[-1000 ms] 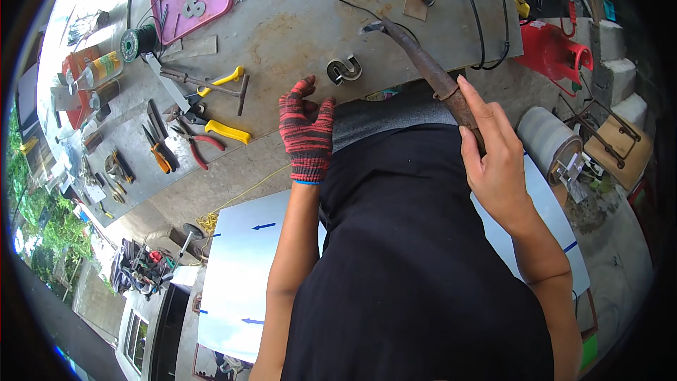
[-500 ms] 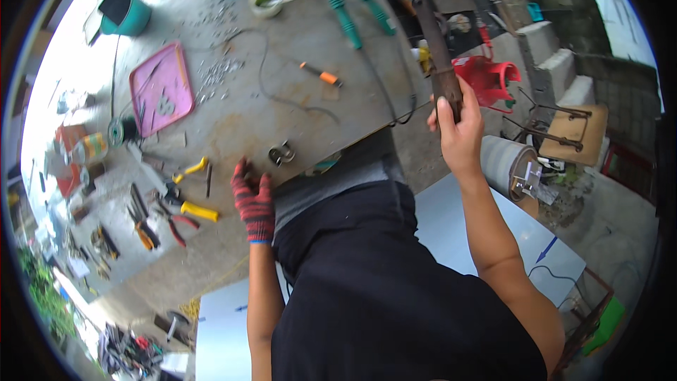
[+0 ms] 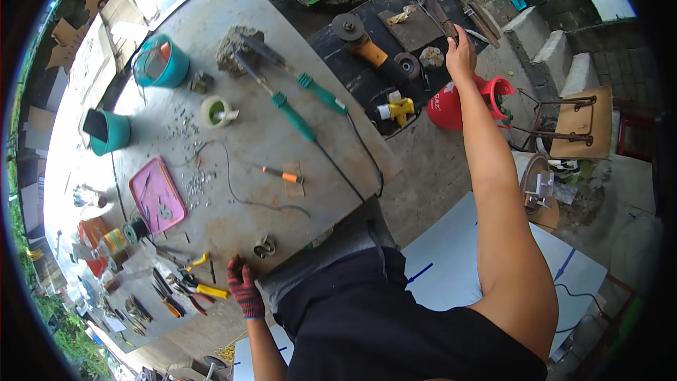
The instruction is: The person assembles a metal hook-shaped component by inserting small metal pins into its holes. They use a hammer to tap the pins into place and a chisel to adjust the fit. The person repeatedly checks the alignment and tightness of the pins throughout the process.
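Note:
My right hand (image 3: 460,55), bare, is stretched far out to the right with its fingers wrapped round the handle of a long dark-brown tool (image 3: 438,14). The tool's far end is over a black work surface (image 3: 331,46); its exact kind is unclear. My left hand (image 3: 245,288), in a red-and-black striped glove, rests at the near edge of the grey table (image 3: 233,219), fingers stretched out and holding nothing. Just beyond it lies a small curved metal piece (image 3: 265,246). Yellow-handled pliers (image 3: 210,291) and red-handled pliers (image 3: 190,298) lie to its left.
Two green-handled soldering irons (image 3: 295,118) lean on a rough block (image 3: 238,48). A pink tray (image 3: 159,194), an orange-handled tool (image 3: 283,174) and teal buckets (image 3: 161,62) are on the table. An angle grinder (image 3: 367,48) lies on the black surface, near a red gas cylinder (image 3: 448,107).
My right hand has reached farther away, carrying the dark tool over the black surface. The view has shifted, showing more of the far side. My left hand stays at the table edge.

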`<action>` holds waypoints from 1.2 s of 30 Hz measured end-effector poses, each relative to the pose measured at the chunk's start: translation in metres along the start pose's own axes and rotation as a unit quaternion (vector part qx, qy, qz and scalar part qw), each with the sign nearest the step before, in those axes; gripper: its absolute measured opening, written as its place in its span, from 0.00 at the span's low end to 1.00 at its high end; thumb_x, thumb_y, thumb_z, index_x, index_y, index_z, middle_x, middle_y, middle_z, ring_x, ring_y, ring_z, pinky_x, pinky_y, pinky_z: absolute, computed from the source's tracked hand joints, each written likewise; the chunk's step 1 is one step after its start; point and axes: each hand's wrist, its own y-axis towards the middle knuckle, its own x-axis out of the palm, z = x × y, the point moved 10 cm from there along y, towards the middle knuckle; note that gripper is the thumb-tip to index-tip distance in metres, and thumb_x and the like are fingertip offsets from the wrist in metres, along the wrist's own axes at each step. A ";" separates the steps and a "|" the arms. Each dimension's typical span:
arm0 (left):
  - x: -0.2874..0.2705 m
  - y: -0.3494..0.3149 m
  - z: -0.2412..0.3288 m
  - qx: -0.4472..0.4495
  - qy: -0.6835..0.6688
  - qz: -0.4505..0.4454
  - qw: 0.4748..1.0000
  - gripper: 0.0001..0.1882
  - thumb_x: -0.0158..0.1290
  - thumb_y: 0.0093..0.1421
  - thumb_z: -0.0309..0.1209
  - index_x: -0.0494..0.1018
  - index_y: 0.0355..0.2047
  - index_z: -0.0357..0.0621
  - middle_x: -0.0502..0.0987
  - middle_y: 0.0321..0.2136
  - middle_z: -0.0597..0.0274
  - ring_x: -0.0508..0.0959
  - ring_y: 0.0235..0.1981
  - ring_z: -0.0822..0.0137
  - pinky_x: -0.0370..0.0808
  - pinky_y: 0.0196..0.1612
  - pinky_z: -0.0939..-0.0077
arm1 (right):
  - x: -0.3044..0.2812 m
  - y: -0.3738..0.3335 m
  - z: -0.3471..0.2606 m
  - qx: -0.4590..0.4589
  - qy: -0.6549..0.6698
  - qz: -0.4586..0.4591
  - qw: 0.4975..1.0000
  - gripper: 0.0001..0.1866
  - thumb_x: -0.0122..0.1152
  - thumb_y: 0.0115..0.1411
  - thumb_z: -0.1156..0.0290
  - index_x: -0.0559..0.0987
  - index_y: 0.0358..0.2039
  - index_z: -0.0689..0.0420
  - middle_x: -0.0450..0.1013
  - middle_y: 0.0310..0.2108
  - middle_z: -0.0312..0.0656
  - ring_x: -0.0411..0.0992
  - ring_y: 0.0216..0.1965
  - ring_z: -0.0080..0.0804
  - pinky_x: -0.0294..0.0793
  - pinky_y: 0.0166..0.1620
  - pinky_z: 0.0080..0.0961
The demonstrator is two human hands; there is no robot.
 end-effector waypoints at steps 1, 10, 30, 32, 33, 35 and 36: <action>-0.002 -0.001 0.001 -0.013 0.001 0.005 1.000 0.23 0.55 0.70 0.34 0.70 0.64 0.43 0.76 0.56 0.59 0.75 0.56 0.65 0.71 0.61 0.67 | 0.017 0.010 0.007 0.009 -0.001 -0.003 1.000 0.23 0.62 0.66 0.67 0.74 0.61 0.49 0.77 0.56 0.47 0.75 0.56 0.53 0.75 0.54 0.49; -0.022 0.000 -0.019 -0.079 0.020 0.076 0.994 0.15 0.52 0.73 0.34 0.75 0.56 0.45 0.80 0.50 0.65 0.77 0.45 0.73 0.74 0.49 0.74 | 0.116 0.059 0.051 0.055 -0.028 -0.069 0.996 0.23 0.60 0.68 0.64 0.73 0.64 0.39 0.75 0.60 0.38 0.72 0.61 0.46 0.70 0.57 0.57; -0.011 0.004 -0.005 -0.121 0.000 0.113 0.986 0.12 0.55 0.71 0.35 0.76 0.51 0.46 0.78 0.39 0.71 0.73 0.36 0.78 0.70 0.41 0.79 | 0.151 0.064 0.086 0.062 -0.059 -0.100 0.991 0.23 0.62 0.68 0.60 0.73 0.63 0.38 0.74 0.60 0.37 0.71 0.61 0.47 0.66 0.58 0.62; -0.015 0.004 -0.009 -0.121 0.004 0.125 0.985 0.12 0.55 0.71 0.34 0.76 0.51 0.46 0.78 0.38 0.71 0.73 0.36 0.78 0.70 0.41 0.79 | 0.157 0.066 0.093 0.062 -0.042 -0.103 0.992 0.24 0.62 0.68 0.61 0.72 0.63 0.39 0.73 0.60 0.39 0.70 0.62 0.47 0.66 0.58 0.62; -0.018 0.004 -0.011 -0.120 0.007 0.130 0.984 0.12 0.56 0.71 0.34 0.77 0.51 0.46 0.78 0.38 0.71 0.73 0.36 0.78 0.70 0.41 0.79 | 0.160 0.067 0.097 0.068 -0.041 -0.103 0.991 0.24 0.62 0.67 0.61 0.72 0.63 0.39 0.73 0.60 0.40 0.70 0.62 0.48 0.66 0.58 0.62; -0.016 0.004 -0.011 -0.121 0.001 0.120 0.985 0.12 0.56 0.70 0.34 0.77 0.51 0.46 0.78 0.38 0.72 0.73 0.36 0.78 0.70 0.42 0.80 | 0.159 0.068 0.096 0.079 -0.040 -0.106 0.990 0.25 0.63 0.67 0.61 0.72 0.64 0.39 0.73 0.59 0.42 0.70 0.62 0.49 0.66 0.58 0.63; -0.016 0.004 -0.011 -0.121 -0.002 0.114 0.986 0.12 0.56 0.70 0.34 0.77 0.51 0.46 0.78 0.38 0.72 0.73 0.36 0.78 0.70 0.42 0.80 | 0.160 0.067 0.095 0.080 -0.042 -0.110 0.990 0.26 0.63 0.66 0.60 0.72 0.64 0.39 0.73 0.59 0.42 0.70 0.62 0.49 0.66 0.58 0.63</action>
